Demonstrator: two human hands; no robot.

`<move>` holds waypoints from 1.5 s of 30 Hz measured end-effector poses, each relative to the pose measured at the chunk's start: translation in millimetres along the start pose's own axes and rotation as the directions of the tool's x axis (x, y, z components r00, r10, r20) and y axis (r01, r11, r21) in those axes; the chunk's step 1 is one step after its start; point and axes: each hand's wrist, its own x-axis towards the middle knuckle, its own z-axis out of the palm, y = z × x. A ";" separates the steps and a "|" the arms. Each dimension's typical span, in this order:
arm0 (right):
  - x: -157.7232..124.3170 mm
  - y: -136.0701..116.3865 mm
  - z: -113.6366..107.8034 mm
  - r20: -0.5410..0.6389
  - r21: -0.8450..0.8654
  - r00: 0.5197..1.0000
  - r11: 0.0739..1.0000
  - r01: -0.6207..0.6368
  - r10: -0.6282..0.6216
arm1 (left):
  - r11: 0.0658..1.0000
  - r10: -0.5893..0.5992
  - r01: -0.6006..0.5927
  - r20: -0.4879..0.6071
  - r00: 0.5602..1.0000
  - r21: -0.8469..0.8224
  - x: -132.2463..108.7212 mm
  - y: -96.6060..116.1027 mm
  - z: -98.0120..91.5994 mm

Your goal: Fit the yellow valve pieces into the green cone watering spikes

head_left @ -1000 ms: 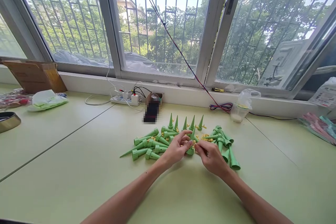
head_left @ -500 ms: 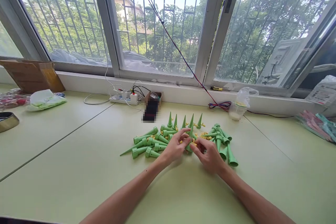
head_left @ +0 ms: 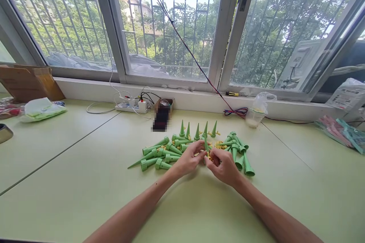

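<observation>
My left hand [head_left: 191, 158] is closed around a green plastic watering spike [head_left: 206, 143], its tip pointing up. Against the spike's lower part, my right hand [head_left: 224, 164] pinches a small yellow valve [head_left: 209, 156]; the fingers partly hide where the two meet. Behind my hands several green spikes with yellow valves [head_left: 213, 129] stand upright in a row. To the left lies a pile of loose green spikes [head_left: 154, 155], and another group of spikes [head_left: 248, 166] lies to the right. Some loose yellow valves [head_left: 219, 144] sit just beyond my right hand.
A power strip [head_left: 132, 107] with cables and a small box [head_left: 168, 104] stand by the window sill. Farther right are bundled wires [head_left: 236, 112] and a plastic cup in a bag [head_left: 253, 117]. A cardboard box [head_left: 28, 83] and a white-green packet [head_left: 42, 110] are at left.
The yellow valve in my right fingers has turned from pointing sideways to pointing more toward me. Both hands stay together at the spike. The whole view has shifted slightly.
</observation>
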 end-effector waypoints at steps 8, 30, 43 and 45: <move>-1.4 -3.6 1.9 -0.089 -0.089 0.992 0.993 0.078 -0.086 | 1.000 0.021 -0.021 0.032 0.999 -0.018 -3.0 4.3 1.9; -0.2 -3.9 3.3 -0.096 -0.061 0.992 0.995 0.073 -0.078 | 0.997 0.049 -0.048 -0.005 0.999 0.057 -4.2 4.5 3.1; 3.8 -1.8 4.2 -0.080 0.020 0.995 0.998 -0.060 0.062 | 0.987 0.032 -0.009 -0.136 0.990 0.161 -0.5 -0.1 0.4; 5.2 -1.4 2.9 -0.081 0.029 0.994 0.997 -0.067 0.069 | 0.979 0.053 -0.015 -0.183 0.982 0.202 -0.5 2.9 -1.0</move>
